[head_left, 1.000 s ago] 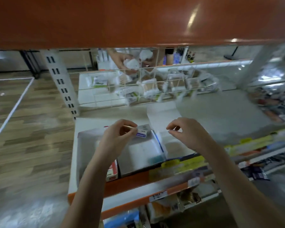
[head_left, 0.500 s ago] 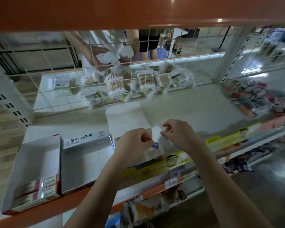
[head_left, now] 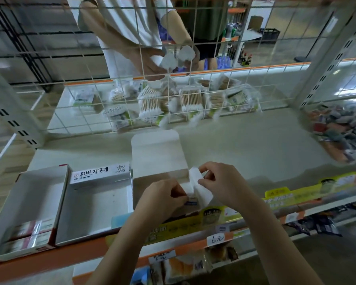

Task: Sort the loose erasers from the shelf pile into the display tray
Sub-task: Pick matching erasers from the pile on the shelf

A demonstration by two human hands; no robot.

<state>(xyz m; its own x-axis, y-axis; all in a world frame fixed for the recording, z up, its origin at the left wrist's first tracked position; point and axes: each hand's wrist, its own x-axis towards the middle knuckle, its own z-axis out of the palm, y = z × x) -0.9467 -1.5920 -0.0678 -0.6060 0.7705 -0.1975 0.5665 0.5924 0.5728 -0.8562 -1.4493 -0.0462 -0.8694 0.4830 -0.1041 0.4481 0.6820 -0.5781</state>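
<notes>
Above the shelf's front edge, both hands' fingers (head_left: 201, 183) pinching a white eraser (head_left: 190, 187).

A shop, a stationery-and-sundries aisle, is showing here; an orange-edged metal shelf (head_left: 49, 262) is running across the lower frame, carrying yellow price strips (head_left: 280, 197) and a handwritten price tag (head_left: 218, 239) at lower centre; open cardboard display trays (head_left: 95, 202) with printed Korean labels are sitting at lower left; packs of cotton swabs (head_left: 190, 99) are lying behind a white wire grid (head_left: 140, 64) at upper centre; a heap of small packaged goods (head_left: 341, 128) is lying at the right edge; more stocked shelving is showing below.
</notes>
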